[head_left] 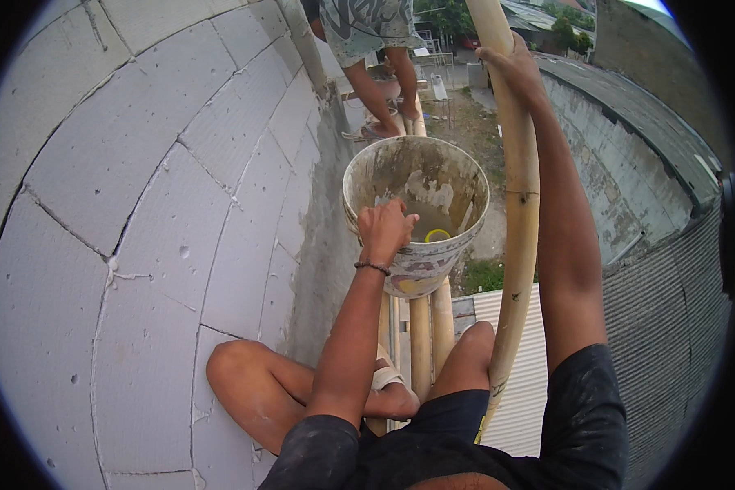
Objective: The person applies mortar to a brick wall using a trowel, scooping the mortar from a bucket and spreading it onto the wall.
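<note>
A dirty white bucket (pixel 441 260), its inner wall smeared with cement, stands upright in front of me on bamboo poles. My left hand (pixel 386 229) reaches over its near rim with the fingers curled closed. What those fingers hold, if anything, is hidden. Beside them, inside the bucket, shows a yellow ring-shaped thing (pixel 438 235), and greyish material lies lower down. My right hand (pixel 514 69) is raised and wrapped round a thick upright bamboo pole (pixel 521 204) to the right of the bucket.
A wall of pale blocks (pixel 171 212) rises close on my left. Bamboo poles (pixel 420 343) run beneath the bucket, high above the ground. Farther along stands another person (pixel 376 77), bent legs visible. Corrugated roofing (pixel 653 327) lies below on the right.
</note>
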Action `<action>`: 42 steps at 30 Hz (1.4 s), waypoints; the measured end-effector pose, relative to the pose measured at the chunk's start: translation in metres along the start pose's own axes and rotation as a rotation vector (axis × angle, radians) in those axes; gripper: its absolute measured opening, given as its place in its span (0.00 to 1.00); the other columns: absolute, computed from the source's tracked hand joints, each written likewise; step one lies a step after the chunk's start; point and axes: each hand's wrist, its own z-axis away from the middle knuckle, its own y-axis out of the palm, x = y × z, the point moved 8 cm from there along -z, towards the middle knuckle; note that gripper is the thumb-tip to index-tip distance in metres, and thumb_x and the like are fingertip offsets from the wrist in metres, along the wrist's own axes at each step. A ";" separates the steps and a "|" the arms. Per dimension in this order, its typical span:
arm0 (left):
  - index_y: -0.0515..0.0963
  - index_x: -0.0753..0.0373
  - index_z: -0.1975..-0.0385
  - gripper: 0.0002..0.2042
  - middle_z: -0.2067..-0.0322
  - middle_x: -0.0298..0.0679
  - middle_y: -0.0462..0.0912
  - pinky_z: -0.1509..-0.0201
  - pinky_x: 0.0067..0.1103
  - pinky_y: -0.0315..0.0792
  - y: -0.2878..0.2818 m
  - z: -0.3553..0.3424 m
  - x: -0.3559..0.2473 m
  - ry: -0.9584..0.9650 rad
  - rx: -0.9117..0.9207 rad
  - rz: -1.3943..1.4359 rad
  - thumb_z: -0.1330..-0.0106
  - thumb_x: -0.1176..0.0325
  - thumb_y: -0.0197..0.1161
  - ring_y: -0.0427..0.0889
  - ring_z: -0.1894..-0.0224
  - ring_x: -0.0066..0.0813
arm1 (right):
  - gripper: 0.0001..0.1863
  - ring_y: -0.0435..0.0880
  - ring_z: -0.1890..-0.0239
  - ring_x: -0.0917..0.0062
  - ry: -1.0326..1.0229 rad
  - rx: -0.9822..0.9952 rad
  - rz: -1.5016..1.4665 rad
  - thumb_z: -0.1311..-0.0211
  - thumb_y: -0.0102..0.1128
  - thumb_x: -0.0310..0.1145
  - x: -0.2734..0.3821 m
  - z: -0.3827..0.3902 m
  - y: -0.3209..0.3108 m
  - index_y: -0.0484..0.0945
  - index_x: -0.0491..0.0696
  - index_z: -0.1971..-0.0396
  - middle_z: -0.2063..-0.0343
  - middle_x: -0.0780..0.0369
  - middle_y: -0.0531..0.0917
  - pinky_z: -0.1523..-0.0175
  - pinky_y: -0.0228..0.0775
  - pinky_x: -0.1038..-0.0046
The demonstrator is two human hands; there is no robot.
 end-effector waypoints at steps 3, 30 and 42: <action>0.84 0.55 0.59 0.18 0.65 0.43 0.88 0.47 0.31 0.69 0.000 -0.001 0.003 0.011 -0.023 0.005 0.40 0.49 0.67 0.85 0.58 0.40 | 0.44 0.84 0.60 0.70 -0.012 -0.006 -0.037 0.50 0.71 0.52 0.004 0.002 0.001 0.66 0.42 0.37 0.58 0.54 0.83 0.53 0.76 0.68; 0.84 0.54 0.58 0.18 0.65 0.42 0.88 0.46 0.31 0.70 0.001 -0.001 0.000 -0.003 0.001 -0.009 0.40 0.49 0.67 0.85 0.58 0.39 | 0.47 0.86 0.55 0.61 -0.004 0.001 -0.026 0.52 0.71 0.53 0.009 0.004 -0.001 0.63 0.43 0.35 0.54 0.48 0.83 0.49 0.75 0.64; 0.84 0.55 0.58 0.18 0.66 0.43 0.88 0.46 0.32 0.70 -0.001 0.000 0.000 0.000 -0.001 -0.004 0.40 0.49 0.67 0.85 0.58 0.41 | 0.48 0.86 0.56 0.61 0.002 -0.005 -0.007 0.52 0.71 0.54 0.005 0.004 -0.002 0.63 0.43 0.34 0.56 0.48 0.83 0.50 0.75 0.64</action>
